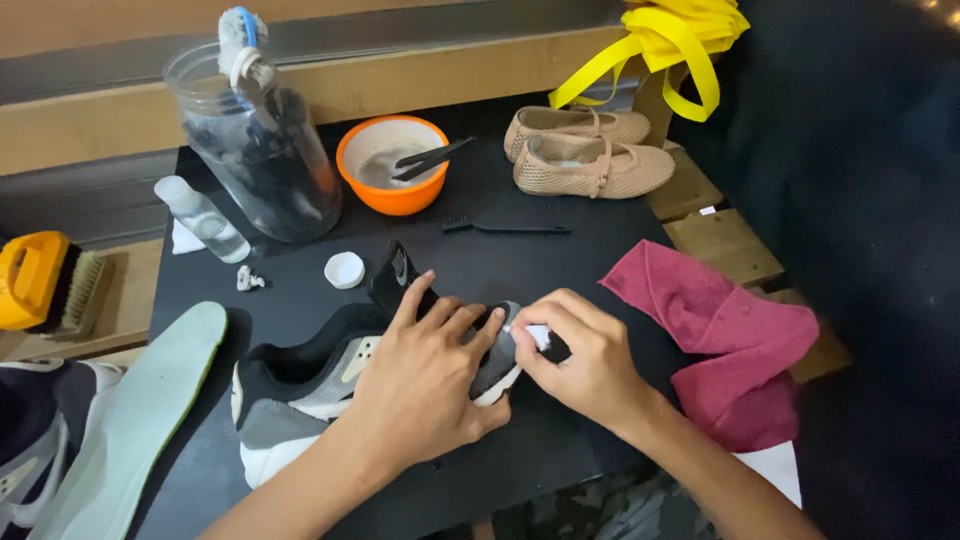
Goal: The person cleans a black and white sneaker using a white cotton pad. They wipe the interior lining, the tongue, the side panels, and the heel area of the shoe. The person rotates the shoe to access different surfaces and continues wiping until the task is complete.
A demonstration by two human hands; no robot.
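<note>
The left hand [425,385] lies flat over a sneaker [320,385], fingers spread wide across its upper and pressing it onto the black desk [560,270]. The sneaker lies on its side under that hand, heel toward the person's left, toe toward the right hand, tongue [398,275] sticking up just beyond the fingertips. It is black, grey and white.

The right hand [585,355] is curled narrow at the sneaker's toe, fingers pinched on a small white thing [536,334] that touches the toe; what that thing is cannot be told.

Just right of the right hand lies a crumpled red cloth [730,340], partly hanging off the desk edge. Beyond both hands, a thin black brush [505,229] lies flat on the desk. Further beyond it stands an orange bowl [392,163] with whitish liquid and a dark tool [432,158] resting in it. Left of the bowl is a big clear jar [265,150] with a brush [243,45] standing in its mouth. Beside the jar a small clear bottle [203,218] lies tilted, and a white cap [345,270] sits between it and the left hand. A pair of beige flats [590,150] rests beyond the right hand, with yellow straps [680,40] hanging above them.

Left of the left hand lies a pale green insole [140,410], beside another sneaker [35,440] at the frame edge. A yellow scrub brush [45,280] sits far left, off the desk.
</note>
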